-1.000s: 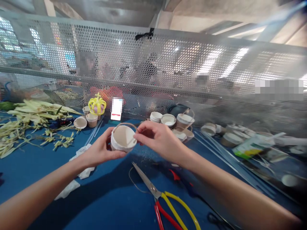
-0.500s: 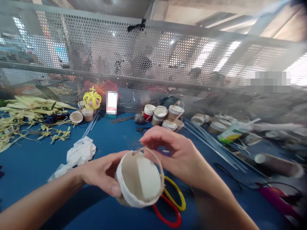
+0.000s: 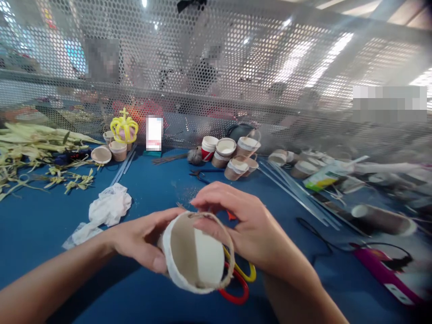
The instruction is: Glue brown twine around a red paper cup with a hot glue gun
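A paper cup (image 3: pixel 182 270) with a white fabric band round its rim and a thin twine-wrapped handle (image 3: pixel 231 246) is tilted so that its mouth faces me. My left hand (image 3: pixel 145 240) is closed round its left side, thumb at the front. At the far rim, my right hand (image 3: pixel 236 216) has its thumb inside the cup and its fingers bent over the outside, pinching the rim near the handle's end. Scissors (image 3: pixel 236 294) with red and yellow grips lie partly hidden under the cup.
Several similar cups (image 3: pixel 225 146) stand at the back beside a ball of twine (image 3: pixel 195 155) and pliers (image 3: pixel 199 174). White cloth (image 3: pixel 110 204) and dried husks (image 3: pixel 40 144) lie left. Glue sticks (image 3: pixel 293 191), a cardboard tube (image 3: pixel 383 219) and a purple power strip (image 3: pixel 384 274) are right.
My right thumb and fingers have come together on the cup's far rim. The cup has hardly moved in my left hand. The background has shifted upward in view.
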`<action>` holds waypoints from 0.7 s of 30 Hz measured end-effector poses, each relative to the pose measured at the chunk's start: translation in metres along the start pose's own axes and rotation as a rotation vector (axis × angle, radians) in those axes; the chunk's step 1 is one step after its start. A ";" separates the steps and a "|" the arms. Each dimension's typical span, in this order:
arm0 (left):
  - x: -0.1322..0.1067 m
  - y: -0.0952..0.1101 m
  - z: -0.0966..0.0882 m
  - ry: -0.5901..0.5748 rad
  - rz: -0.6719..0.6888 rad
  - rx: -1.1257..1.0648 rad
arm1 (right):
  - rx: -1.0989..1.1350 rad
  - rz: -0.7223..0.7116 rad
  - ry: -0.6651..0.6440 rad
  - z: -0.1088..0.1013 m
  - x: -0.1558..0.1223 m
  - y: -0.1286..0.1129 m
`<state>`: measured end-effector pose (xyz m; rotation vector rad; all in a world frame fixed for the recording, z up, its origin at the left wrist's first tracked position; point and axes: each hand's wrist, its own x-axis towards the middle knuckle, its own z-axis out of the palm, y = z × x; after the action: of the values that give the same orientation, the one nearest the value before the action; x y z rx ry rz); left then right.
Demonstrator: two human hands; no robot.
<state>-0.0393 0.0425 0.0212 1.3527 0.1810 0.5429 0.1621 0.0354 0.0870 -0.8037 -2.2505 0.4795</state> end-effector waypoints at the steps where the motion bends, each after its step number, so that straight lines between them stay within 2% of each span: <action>1: 0.000 -0.001 0.000 0.000 0.005 -0.003 | -0.013 0.009 -0.012 0.000 0.000 0.000; 8: -0.002 -0.006 -0.003 0.035 -0.030 0.016 | -0.094 0.075 -0.119 0.003 0.001 0.001; 21: -0.001 -0.007 -0.003 0.026 -0.001 -0.019 | -0.072 0.068 -0.095 0.005 -0.001 0.001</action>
<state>-0.0401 0.0439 0.0135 1.3273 0.1973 0.5601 0.1598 0.0348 0.0825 -0.9136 -2.3456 0.4800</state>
